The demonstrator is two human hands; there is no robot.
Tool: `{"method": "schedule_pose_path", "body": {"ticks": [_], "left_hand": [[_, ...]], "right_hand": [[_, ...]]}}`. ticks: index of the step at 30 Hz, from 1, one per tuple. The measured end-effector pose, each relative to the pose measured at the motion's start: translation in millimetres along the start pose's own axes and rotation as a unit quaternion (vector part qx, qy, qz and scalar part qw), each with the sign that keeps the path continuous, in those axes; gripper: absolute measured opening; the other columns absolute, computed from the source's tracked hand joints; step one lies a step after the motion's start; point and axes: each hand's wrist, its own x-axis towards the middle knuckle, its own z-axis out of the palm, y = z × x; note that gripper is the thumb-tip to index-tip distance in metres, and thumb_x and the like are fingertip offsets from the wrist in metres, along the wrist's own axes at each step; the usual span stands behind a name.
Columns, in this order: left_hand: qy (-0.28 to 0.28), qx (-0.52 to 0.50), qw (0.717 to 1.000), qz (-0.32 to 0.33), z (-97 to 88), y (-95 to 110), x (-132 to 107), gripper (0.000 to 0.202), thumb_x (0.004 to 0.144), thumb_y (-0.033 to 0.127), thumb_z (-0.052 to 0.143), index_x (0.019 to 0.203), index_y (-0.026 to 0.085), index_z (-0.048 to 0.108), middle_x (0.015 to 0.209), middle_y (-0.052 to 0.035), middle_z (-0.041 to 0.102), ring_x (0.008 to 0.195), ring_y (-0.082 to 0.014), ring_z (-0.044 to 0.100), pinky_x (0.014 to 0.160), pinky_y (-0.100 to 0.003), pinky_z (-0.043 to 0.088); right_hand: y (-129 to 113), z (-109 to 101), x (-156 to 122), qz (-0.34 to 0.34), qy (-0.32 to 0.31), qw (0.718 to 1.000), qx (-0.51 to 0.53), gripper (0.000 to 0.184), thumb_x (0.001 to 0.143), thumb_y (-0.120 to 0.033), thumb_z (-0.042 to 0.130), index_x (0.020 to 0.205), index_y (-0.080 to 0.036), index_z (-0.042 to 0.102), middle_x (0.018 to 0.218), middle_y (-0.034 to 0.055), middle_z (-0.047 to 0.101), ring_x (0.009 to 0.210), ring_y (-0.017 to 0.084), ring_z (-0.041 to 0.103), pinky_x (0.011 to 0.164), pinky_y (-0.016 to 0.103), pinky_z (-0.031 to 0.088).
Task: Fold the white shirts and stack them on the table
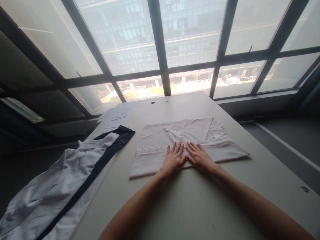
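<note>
Near left: draped cloth (60, 175) overhung the desk (187, 210), its weight liable to drag it off | left hand (174, 158) and right hand (199, 157) lay flat, fingers loosely spread, gripping nothing | beneath them, folded white cloth (151, 138): one sideways push could've rucked it!

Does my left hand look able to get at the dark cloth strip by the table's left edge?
Probably yes: your left hand rests flat on the folded white cloth, apparently gripping nothing, and I see nothing standing between it and the dark cloth strip.
</note>
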Motion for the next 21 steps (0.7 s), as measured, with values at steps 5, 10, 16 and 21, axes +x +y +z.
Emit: {"method": "schedule_pose_path", "body": {"ticks": [5, 10, 16, 21], "left_hand": [[0.006, -0.016, 1.0, -0.005, -0.5, -1.9, 0.8, 0.066, 0.105, 0.053, 0.027, 0.162, 0.021, 0.021, 0.169, -0.0075, 0.019, 0.156, -0.0304, 0.009, 0.124, -0.059, 0.012], [0.022, -0.01, 1.0, -0.011, 0.1, -0.6, 0.3, 0.064, 0.106, 0.054, 0.024, 0.162, 0.023, 0.024, 0.169, -0.0079, 0.02, 0.156, -0.0301, 0.009, 0.124, -0.059, 0.013], [0.015, 0.0, 1.0, -0.001, -0.6, 0.6, -0.6, 0.061, 0.106, 0.052, 0.027, 0.161, 0.026, 0.027, 0.169, -0.0092, 0.019, 0.156, -0.031, 0.009, 0.123, -0.06, 0.013], [0.004, -0.009, 1.0, -0.008, -2.5, 1.1, -0.5, 0.061, 0.105, 0.054, 0.029, 0.161, 0.028, 0.028, 0.169, -0.009, 0.019, 0.156, -0.0317, 0.009, 0.122, -0.061, 0.012]], "right_hand": [[-0.3, -0.1, -0.3, 0.002, 0.003, 1.0, 0.003, 0.068, 0.104, -0.054, 0.027, 0.159, -0.014, 0.031, 0.165, 0.0143, 0.026, 0.154, 0.028, 0.019, 0.124, 0.054, 0.013], [0.0, -1.0, -0.1, -0.002, 0.001, 1.0, 0.004, 0.068, 0.105, -0.053, 0.028, 0.158, -0.013, 0.033, 0.165, 0.0144, 0.025, 0.154, 0.028, 0.019, 0.125, 0.054, 0.012], [1.4, -0.2, -0.6, -0.009, 0.001, 1.0, 0.001, 0.065, 0.105, -0.048, 0.029, 0.159, -0.013, 0.029, 0.165, 0.0134, 0.024, 0.155, 0.026, 0.017, 0.125, 0.053, 0.012], [-1.3, -0.7, -1.7, 0.002, 0.008, 1.0, -0.007, 0.064, 0.105, -0.049, 0.027, 0.16, -0.015, 0.029, 0.166, 0.0129, 0.02, 0.155, 0.025, 0.014, 0.125, 0.053, 0.012]]}}
